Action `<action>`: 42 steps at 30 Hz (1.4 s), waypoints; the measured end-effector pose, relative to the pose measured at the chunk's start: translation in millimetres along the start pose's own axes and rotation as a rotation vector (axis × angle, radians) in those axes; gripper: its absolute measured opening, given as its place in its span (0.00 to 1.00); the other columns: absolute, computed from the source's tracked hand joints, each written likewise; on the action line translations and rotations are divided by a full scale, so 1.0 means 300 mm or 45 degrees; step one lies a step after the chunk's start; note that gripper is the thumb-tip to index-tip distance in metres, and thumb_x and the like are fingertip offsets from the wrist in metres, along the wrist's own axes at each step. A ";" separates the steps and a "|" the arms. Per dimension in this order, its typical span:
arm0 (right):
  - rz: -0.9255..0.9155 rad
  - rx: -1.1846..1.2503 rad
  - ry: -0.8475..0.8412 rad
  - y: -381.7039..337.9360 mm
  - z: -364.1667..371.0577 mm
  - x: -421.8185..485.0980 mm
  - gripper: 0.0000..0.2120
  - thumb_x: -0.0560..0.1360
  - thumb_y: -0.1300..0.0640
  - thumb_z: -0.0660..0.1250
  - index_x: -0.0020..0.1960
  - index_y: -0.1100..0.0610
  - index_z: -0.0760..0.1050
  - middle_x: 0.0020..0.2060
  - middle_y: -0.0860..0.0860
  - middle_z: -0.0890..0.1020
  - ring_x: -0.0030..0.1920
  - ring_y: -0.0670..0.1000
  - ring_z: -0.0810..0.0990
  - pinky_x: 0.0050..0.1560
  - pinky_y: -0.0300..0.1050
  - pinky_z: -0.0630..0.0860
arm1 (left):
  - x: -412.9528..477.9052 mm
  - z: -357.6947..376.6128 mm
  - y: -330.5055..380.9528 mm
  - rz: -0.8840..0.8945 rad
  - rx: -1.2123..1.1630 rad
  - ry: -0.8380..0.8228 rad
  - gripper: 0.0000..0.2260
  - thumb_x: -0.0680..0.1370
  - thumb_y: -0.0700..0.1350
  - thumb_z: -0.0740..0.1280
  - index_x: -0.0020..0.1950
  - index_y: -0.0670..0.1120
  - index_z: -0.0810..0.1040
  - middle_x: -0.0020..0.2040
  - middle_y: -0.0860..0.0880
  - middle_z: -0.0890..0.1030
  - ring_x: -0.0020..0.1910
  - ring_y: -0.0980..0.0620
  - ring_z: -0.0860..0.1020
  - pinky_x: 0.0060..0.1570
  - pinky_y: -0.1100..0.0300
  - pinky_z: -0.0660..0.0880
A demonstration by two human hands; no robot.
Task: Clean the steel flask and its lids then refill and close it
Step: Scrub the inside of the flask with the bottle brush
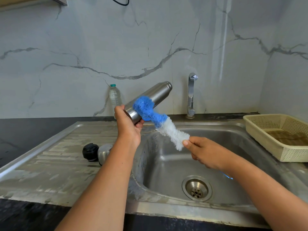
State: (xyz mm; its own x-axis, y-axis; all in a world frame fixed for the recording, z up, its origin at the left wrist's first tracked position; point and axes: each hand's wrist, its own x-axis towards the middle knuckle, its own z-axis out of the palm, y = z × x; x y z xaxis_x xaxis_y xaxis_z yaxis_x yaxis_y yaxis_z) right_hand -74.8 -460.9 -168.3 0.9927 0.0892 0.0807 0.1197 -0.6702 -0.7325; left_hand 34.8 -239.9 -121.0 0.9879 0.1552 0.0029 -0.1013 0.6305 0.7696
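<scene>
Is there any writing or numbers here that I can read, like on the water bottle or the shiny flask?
No text can be read anywhere in this picture.
Plastic bottle: faint marks on its side, too small and blurred to read.
Steel flask: plain metal, no lettering shows.
Black lid: no lettering shows.
Brush: no writing.

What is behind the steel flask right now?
A clear plastic bottle with a teal cap stands at the marble wall. Its base is hidden by the left hand gripping the steel flask, so what it stands on cannot be seen.
</scene>
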 end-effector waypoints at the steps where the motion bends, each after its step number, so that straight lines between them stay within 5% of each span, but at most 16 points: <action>1: 0.009 -0.012 0.009 0.001 -0.002 0.000 0.22 0.84 0.40 0.56 0.53 0.60 0.73 0.30 0.46 0.69 0.27 0.44 0.63 0.27 0.36 0.62 | 0.000 -0.001 -0.002 0.006 0.018 0.000 0.17 0.80 0.57 0.60 0.62 0.47 0.74 0.46 0.46 0.79 0.34 0.50 0.76 0.26 0.62 0.66; 8: -0.044 -0.009 0.082 -0.021 0.005 0.011 0.21 0.83 0.39 0.55 0.52 0.56 0.75 0.31 0.46 0.71 0.25 0.41 0.64 0.28 0.35 0.64 | -0.014 0.007 -0.017 0.108 0.137 0.031 0.13 0.80 0.56 0.59 0.59 0.51 0.74 0.49 0.48 0.78 0.38 0.52 0.76 0.29 0.62 0.71; 16: -0.005 0.100 0.073 -0.015 0.015 0.024 0.22 0.83 0.38 0.56 0.54 0.57 0.75 0.32 0.48 0.69 0.27 0.45 0.63 0.26 0.37 0.63 | -0.030 0.021 -0.039 0.245 0.305 0.037 0.16 0.69 0.59 0.59 0.54 0.55 0.74 0.55 0.48 0.76 0.47 0.48 0.74 0.35 0.56 0.71; 30: 0.000 -0.002 0.011 -0.003 -0.012 -0.001 0.20 0.84 0.40 0.56 0.51 0.57 0.74 0.33 0.49 0.71 0.27 0.44 0.63 0.28 0.36 0.63 | -0.007 -0.004 -0.011 0.007 -0.071 0.166 0.15 0.77 0.58 0.62 0.57 0.50 0.76 0.48 0.47 0.78 0.35 0.52 0.75 0.26 0.64 0.68; 36: -0.010 0.037 0.072 -0.013 0.007 0.019 0.20 0.83 0.39 0.56 0.51 0.54 0.75 0.33 0.48 0.70 0.25 0.42 0.63 0.29 0.37 0.64 | -0.007 0.013 -0.042 -0.025 -0.052 0.123 0.23 0.71 0.60 0.65 0.62 0.51 0.78 0.49 0.48 0.80 0.37 0.50 0.76 0.26 0.64 0.69; 42: 0.013 0.026 0.027 0.031 -0.035 0.006 0.21 0.83 0.39 0.56 0.52 0.57 0.74 0.33 0.50 0.69 0.28 0.45 0.63 0.28 0.37 0.63 | -0.003 -0.005 0.000 0.012 -0.121 0.183 0.18 0.76 0.59 0.63 0.59 0.48 0.77 0.49 0.47 0.79 0.37 0.51 0.76 0.28 0.65 0.70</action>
State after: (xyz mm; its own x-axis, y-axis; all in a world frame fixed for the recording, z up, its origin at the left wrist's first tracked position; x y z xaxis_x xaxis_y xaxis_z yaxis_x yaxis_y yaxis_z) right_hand -71.8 -474.6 -167.9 0.9939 0.0668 0.0876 0.1099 -0.6556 -0.7471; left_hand 33.7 -238.8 -122.0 0.9605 0.2643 -0.0871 -0.1277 0.6968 0.7058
